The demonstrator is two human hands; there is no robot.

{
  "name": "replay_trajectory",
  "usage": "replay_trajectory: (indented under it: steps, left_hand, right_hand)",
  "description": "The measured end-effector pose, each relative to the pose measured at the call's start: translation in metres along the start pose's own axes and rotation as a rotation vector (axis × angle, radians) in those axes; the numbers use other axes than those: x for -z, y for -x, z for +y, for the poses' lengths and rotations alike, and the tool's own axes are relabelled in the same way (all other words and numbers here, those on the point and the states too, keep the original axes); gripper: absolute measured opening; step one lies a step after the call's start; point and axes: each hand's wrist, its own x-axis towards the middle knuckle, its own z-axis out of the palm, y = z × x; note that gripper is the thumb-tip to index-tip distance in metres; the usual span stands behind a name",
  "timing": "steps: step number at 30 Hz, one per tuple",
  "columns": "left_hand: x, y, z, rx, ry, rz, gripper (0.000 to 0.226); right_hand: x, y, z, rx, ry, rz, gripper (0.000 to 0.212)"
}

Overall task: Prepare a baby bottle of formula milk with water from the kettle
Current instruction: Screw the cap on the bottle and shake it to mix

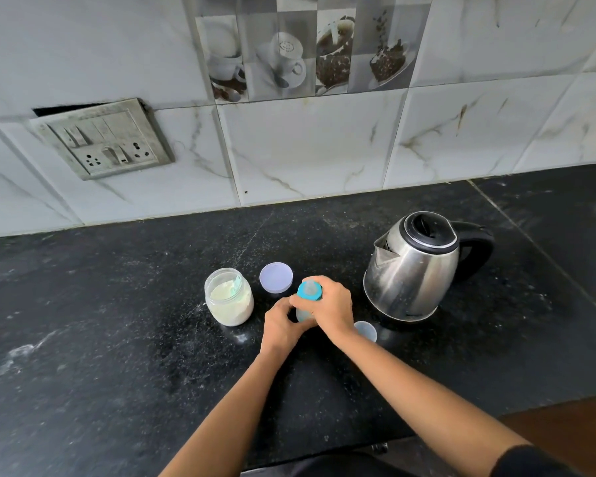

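Note:
A baby bottle (303, 314) stands upright on the black counter (117, 321), with a blue collar and clear teat (309, 290) on top. My left hand (283, 323) wraps around the bottle's body. My right hand (331, 304) grips the blue collar from the right. An open jar of white formula powder (228, 297) with a pale green scoop inside stands just left of the bottle. Its lilac lid (276, 277) lies flat behind the bottle. A steel kettle (413, 266) with a black lid and handle stands to the right, spout facing left.
A small clear cap (367, 330) lies on the counter beside my right wrist, in front of the kettle. A switch and socket plate (107, 139) sits on the tiled wall at the back left. The counter's front edge runs at the lower right.

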Motion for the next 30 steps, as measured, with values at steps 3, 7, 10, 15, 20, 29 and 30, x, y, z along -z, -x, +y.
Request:
replay_trajectory:
  steps: [3,7,10,15,20,29,30]
  left_hand:
    - [0.002,0.001,0.000,-0.019,0.037,-0.041,0.042]
    - [0.001,0.000,-0.002,0.016,0.047,-0.040,0.054]
    - [0.000,0.001,-0.004,0.043,0.065,-0.043,0.056]
    - [0.001,0.001,-0.001,0.065,0.081,-0.046,0.055]
    - [0.000,0.000,-0.003,0.081,0.075,-0.047,0.058]
    - [0.000,-0.002,-0.004,0.060,0.045,-0.044,0.054]
    - [0.000,-0.002,-0.005,0.048,0.039,-0.040,0.052]
  right_hand:
    - [0.037,-0.005,-0.004,0.036,0.234,-0.250,0.070]
    - [0.070,0.005,0.000,-0.029,0.901,-0.420,0.091]
    - [0.071,0.019,0.007,-0.141,1.043,-0.617,0.072]
    - [0.096,0.023,-0.006,-0.146,0.719,-0.574,0.019]
    - [0.112,0.001,-0.035,0.001,-0.068,-0.279,0.040]
    - [0.061,-0.030,-0.017,0.513,0.005,-0.458,0.045]
    - [0.058,-0.031,-0.011,0.518,0.046,-0.470,0.045]
